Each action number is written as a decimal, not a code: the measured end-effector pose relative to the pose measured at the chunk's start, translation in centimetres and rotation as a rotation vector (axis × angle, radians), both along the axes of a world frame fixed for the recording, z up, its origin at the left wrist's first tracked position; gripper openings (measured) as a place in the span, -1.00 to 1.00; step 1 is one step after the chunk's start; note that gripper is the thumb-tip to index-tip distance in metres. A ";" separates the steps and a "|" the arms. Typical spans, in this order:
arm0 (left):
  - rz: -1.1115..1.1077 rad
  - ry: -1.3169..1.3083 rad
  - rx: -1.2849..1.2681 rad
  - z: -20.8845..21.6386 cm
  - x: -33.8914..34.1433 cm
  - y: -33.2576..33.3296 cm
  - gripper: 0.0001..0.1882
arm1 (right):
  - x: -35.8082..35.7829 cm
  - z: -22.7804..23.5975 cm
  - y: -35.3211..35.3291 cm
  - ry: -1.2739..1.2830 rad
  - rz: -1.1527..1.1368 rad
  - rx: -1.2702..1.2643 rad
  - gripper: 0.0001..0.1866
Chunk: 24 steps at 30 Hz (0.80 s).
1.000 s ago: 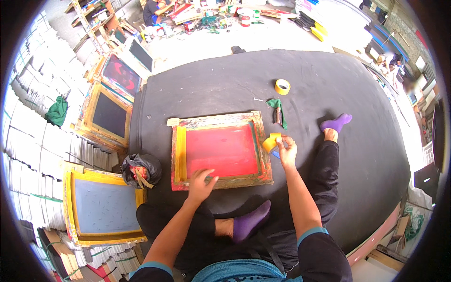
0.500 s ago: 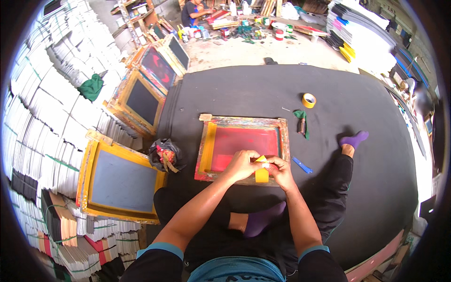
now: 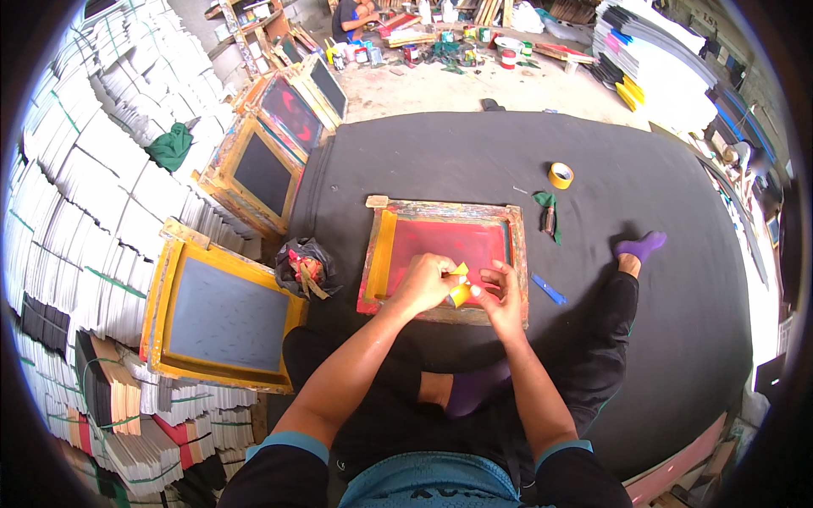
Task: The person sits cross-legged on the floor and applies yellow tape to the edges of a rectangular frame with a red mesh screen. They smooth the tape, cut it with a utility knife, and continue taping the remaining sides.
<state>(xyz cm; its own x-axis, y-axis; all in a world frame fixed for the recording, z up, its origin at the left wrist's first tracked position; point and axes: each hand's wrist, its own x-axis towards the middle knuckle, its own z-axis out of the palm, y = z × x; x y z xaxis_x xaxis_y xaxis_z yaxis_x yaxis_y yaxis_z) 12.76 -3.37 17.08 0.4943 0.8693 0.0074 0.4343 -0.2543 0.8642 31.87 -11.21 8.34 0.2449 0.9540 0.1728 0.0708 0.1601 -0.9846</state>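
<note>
A short piece of yellow tape [image 3: 460, 295], folded or curled, is pinched in the fingers of my left hand [image 3: 425, 284]. My right hand [image 3: 501, 296] is just to the right of it, thumb and fingers apart, and seems to hold nothing. Both hands are over the near part of a wooden printing screen [image 3: 518, 254] with a red mesh and a yellow strip along its left inner side. A blue cutter knife [image 3: 549, 289] lies right of the frame. Farther back is a roll of yellow tape [image 3: 560, 175].
A green cloth around a small brown object [image 3: 549, 216] lies right of the screen. To the left are a black bag with scraps [image 3: 305, 269], a yellow-framed screen [image 3: 224, 309] and stacked paper [image 3: 93, 169]. Another person [image 3: 350, 21] sits at the back among paint cans.
My right hand has come away from the tape piece, its fingers spreading. The tape stays with my left hand and now looks tilted and curled. The whole view has shifted slightly.
</note>
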 end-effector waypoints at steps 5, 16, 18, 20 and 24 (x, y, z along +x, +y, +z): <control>-0.020 -0.027 0.025 0.0 -0.7 1.0 -0.84 | -3.1 -0.8 -1.2 -0.359 -0.030 0.004 -0.10; 0.169 -0.105 0.007 -0.5 -4.4 1.1 -0.86 | -3.7 0.1 -0.6 -0.258 -0.037 0.239 -0.43; 0.211 -0.127 -0.111 -1.7 -5.8 0.9 -0.87 | -2.8 0.6 -0.2 -0.459 0.011 0.255 -0.42; 0.252 -0.315 -0.174 -3.3 -6.8 0.7 -0.90 | -1.0 0.8 -0.2 -0.667 0.059 0.240 -0.40; 0.403 -0.478 -0.270 -5.5 -9.4 0.7 -0.90 | 3.4 -0.5 -1.0 -0.906 0.087 0.183 -0.38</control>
